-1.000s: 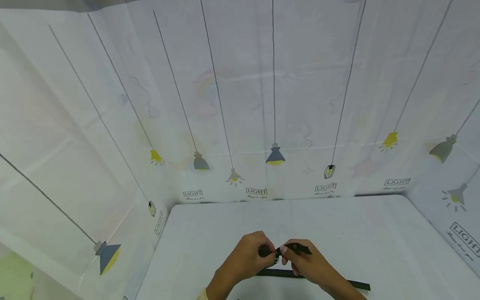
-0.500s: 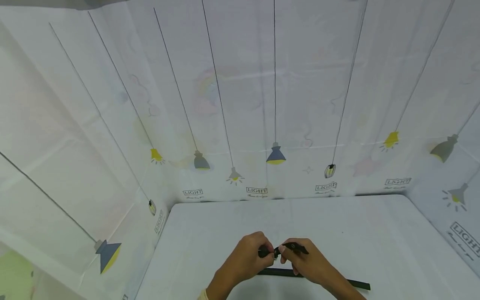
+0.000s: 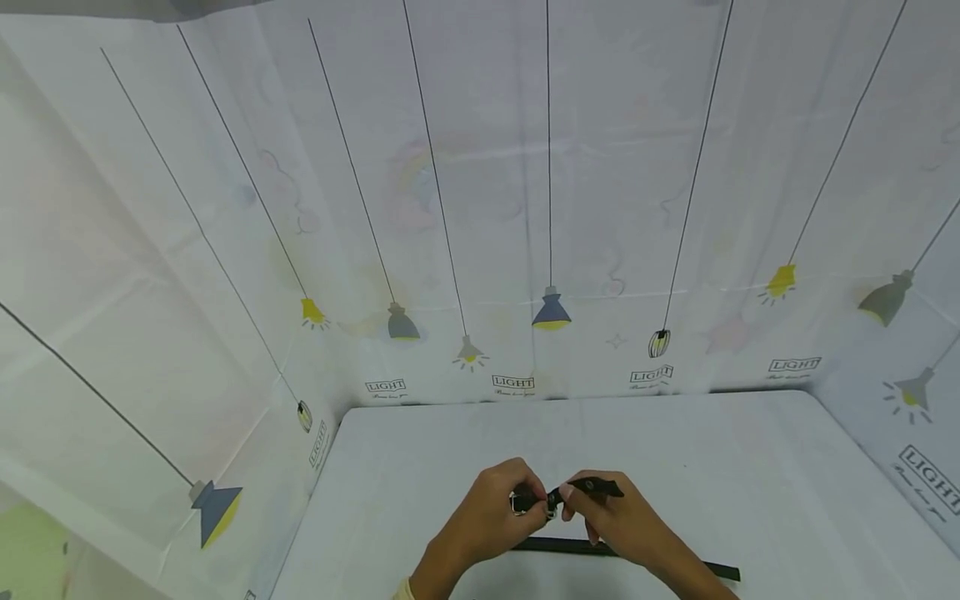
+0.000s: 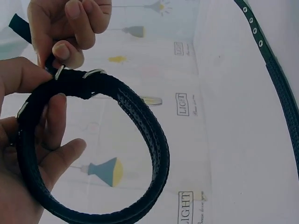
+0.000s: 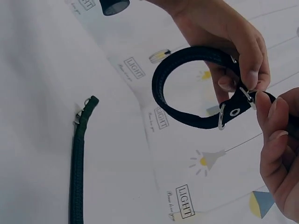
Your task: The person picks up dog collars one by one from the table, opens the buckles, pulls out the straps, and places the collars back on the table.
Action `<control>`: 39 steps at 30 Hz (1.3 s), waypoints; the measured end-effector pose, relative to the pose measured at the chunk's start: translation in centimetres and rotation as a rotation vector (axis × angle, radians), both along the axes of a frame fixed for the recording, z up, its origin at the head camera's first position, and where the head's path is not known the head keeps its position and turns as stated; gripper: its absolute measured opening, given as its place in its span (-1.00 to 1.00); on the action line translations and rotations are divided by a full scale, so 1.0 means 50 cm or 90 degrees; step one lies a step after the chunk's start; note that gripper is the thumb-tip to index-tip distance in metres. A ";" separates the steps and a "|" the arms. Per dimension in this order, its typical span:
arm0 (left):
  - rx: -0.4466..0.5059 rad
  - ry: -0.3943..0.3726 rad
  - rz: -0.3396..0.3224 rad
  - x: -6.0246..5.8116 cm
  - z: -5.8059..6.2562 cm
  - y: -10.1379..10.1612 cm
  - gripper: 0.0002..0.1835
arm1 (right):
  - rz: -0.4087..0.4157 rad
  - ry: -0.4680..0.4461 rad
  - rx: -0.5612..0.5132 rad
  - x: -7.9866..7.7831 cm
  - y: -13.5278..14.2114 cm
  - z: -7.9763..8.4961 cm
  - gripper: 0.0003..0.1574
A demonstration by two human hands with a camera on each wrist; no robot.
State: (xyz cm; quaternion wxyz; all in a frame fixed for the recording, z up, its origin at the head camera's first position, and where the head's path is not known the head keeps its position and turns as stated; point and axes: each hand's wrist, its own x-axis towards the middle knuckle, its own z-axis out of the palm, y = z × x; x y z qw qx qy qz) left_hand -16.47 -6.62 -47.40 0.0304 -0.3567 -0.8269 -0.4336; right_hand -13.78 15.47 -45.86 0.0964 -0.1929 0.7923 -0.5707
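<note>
A dark collar (image 4: 161, 144), bent into a loop, hangs between my two hands. My left hand (image 3: 495, 510) pinches it beside the metal buckle (image 5: 246, 93), its fingers around the band. The strap's free end passes through the buckle, and my right hand (image 3: 617, 518) pinches that end between thumb and fingers. In the right wrist view, a metal D-ring (image 5: 221, 117) and an eyelet (image 5: 234, 112) sit on the band close to the buckle. A second dark collar (image 3: 558, 546) lies straight on the table below my hands, with eyelets (image 4: 254, 31) along one end.
The white-covered table (image 3: 420, 450) meets a white cloth backdrop (image 3: 480, 233) printed with hanging lamps and LIGHT labels at its far side. More printed cloth stands along the left (image 3: 135, 333) and the right (image 3: 922, 433).
Both hands have risen slightly. The strap end in my right hand has tilted and moved a little to the right. A metal ring now shows left of my left fingers.
</note>
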 end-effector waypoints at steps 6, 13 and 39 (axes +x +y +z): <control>0.045 0.031 0.009 0.007 -0.002 -0.002 -0.92 | -0.037 -0.019 0.013 -0.002 0.002 0.007 -0.63; 0.055 0.064 0.014 0.010 -0.009 -0.013 -0.97 | -0.044 -0.009 0.000 -0.004 0.006 0.005 -0.64; 0.015 0.280 -0.068 -0.002 -0.017 -0.018 -0.84 | -0.016 0.017 -0.035 -0.008 0.004 -0.008 -0.62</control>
